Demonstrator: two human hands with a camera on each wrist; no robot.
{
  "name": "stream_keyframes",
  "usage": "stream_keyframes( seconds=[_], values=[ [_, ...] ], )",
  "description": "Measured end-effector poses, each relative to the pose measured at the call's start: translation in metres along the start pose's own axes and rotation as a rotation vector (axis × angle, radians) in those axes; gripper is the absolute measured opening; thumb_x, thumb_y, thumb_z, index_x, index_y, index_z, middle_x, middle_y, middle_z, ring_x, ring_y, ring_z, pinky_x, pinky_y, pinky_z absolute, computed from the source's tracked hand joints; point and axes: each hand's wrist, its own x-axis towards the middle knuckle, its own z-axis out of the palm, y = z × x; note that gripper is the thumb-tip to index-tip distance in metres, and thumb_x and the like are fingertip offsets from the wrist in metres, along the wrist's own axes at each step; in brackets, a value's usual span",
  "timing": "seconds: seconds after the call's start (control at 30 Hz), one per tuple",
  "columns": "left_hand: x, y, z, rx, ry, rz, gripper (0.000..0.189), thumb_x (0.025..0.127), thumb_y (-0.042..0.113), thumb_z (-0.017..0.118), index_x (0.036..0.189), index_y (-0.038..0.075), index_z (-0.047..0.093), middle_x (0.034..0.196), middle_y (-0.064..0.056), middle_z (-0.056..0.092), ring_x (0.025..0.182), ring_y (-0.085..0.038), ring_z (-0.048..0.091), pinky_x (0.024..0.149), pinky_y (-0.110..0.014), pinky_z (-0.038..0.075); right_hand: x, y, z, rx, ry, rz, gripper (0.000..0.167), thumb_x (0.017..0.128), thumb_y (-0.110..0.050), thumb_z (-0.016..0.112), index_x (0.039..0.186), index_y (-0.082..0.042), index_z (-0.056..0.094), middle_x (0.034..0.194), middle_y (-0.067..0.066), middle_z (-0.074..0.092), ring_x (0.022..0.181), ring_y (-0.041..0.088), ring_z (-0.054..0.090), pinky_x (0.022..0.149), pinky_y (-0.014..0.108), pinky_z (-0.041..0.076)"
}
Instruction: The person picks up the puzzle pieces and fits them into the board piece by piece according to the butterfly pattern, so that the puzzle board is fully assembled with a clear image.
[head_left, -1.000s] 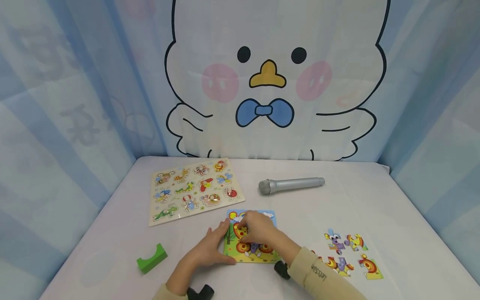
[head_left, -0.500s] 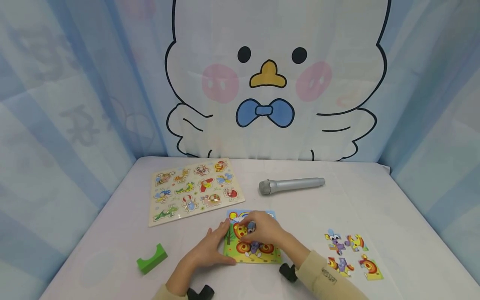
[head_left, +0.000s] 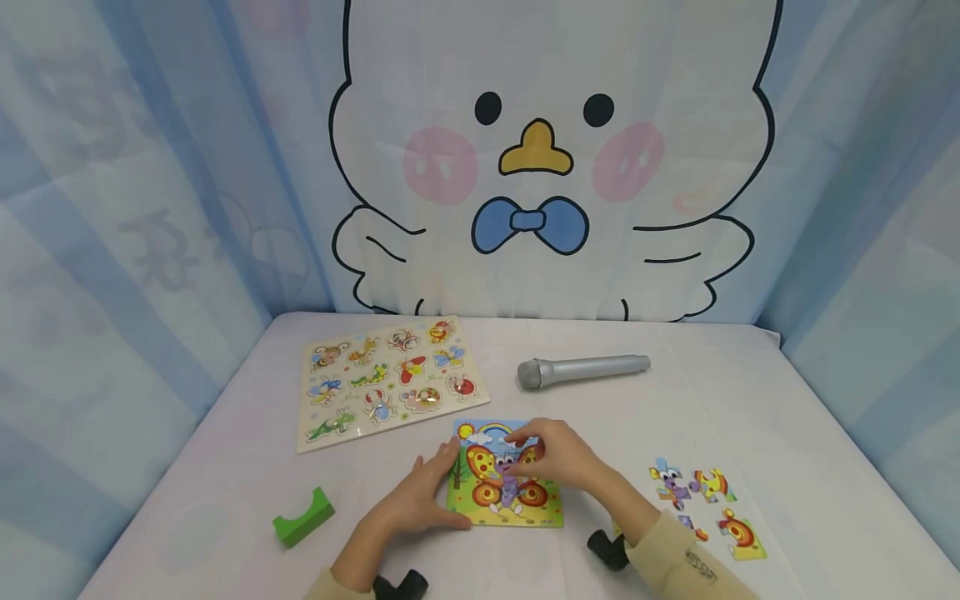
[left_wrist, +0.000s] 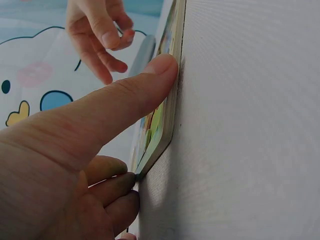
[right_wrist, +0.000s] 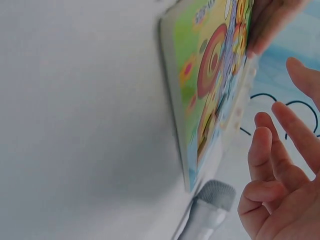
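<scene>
A small square jigsaw puzzle board (head_left: 472, 514) with a butterfly picture lies flat on the white table. My left hand (head_left: 420, 496) steadies its left side: the thumb (left_wrist: 160, 65) lies on the near edge, and the fingertips rest at the left edge. Over the board's right half hovers my right hand (head_left: 566, 454), its fingers slightly bent and apart. Nothing shows between those fingers (right_wrist: 287, 170) in the right wrist view. The hand covers part of the butterfly's right wing. On the right lie several loose puzzle pieces (head_left: 742, 535), some partly hidden by the right sleeve.
Behind the board on the left is a larger wooden peg puzzle (head_left: 390, 379) with insect pictures. A silver toy microphone (head_left: 585, 369) lies behind it on the right. A green arched block (head_left: 306, 518) sits left of the left hand. A printed curtain (head_left: 540, 283) closes the back.
My right hand has drawn back to the right across the board, uncovering the butterfly's head and body. Its sleeve now hides more of the loose pieces. The left hand has stayed in place.
</scene>
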Motion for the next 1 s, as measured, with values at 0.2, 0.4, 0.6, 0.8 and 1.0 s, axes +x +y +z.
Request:
stream_keyframes(
  seconds=[0.2, 0.4, 0.6, 0.8, 1.0],
  values=[
    [0.000, 0.001, 0.001, 0.001, 0.007, -0.001, 0.110, 0.062, 0.037, 0.081, 0.144, 0.000, 0.019, 0.149, -0.017, 0.017, 0.137, -0.033, 0.015, 0.110, -0.053, 0.002, -0.014, 0.012, -0.013, 0.010, 0.025, -0.030, 0.038, 0.073, -0.023, 0.077, 0.106, -0.007, 0.067, 0.093, 0.003, 0.063, 0.062, 0.010, 0.048, 0.052, 0.021, 0.042],
    [-0.001, 0.002, 0.001, 0.007, 0.015, 0.001, 0.110, 0.062, 0.037, 0.082, 0.144, -0.001, 0.019, 0.149, -0.018, 0.017, 0.136, -0.033, 0.016, 0.110, -0.053, 0.003, -0.028, 0.025, -0.026, 0.001, 0.068, -0.017, 0.040, 0.072, -0.021, 0.077, 0.107, -0.005, 0.066, 0.094, 0.006, 0.063, 0.062, 0.008, 0.047, 0.052, 0.021, 0.041],
    [0.000, 0.002, 0.001, 0.001, 0.011, 0.003, 0.110, 0.062, 0.037, 0.081, 0.144, -0.001, 0.018, 0.149, -0.018, 0.017, 0.136, -0.033, 0.015, 0.110, -0.053, 0.002, -0.045, 0.036, -0.041, -0.019, 0.088, -0.007, 0.042, 0.073, -0.023, 0.077, 0.109, -0.006, 0.065, 0.097, 0.007, 0.063, 0.064, 0.009, 0.048, 0.053, 0.021, 0.042],
    [0.000, 0.002, 0.000, -0.001, 0.005, -0.008, 0.110, 0.062, 0.037, 0.081, 0.144, -0.001, 0.018, 0.149, -0.018, 0.017, 0.137, -0.033, 0.015, 0.110, -0.052, 0.002, -0.061, 0.050, -0.054, -0.030, 0.089, 0.043, 0.041, 0.074, -0.020, 0.076, 0.111, -0.007, 0.064, 0.097, 0.006, 0.063, 0.066, 0.010, 0.048, 0.053, 0.021, 0.041],
    [-0.001, 0.003, -0.001, -0.009, 0.000, -0.018, 0.110, 0.062, 0.038, 0.081, 0.144, 0.000, 0.018, 0.149, -0.018, 0.016, 0.137, -0.033, 0.014, 0.110, -0.052, 0.001, -0.081, 0.067, -0.067, -0.018, 0.103, 0.049, 0.041, 0.074, -0.018, 0.075, 0.112, -0.007, 0.063, 0.098, 0.008, 0.062, 0.065, 0.007, 0.047, 0.048, 0.020, 0.043]
  ],
)
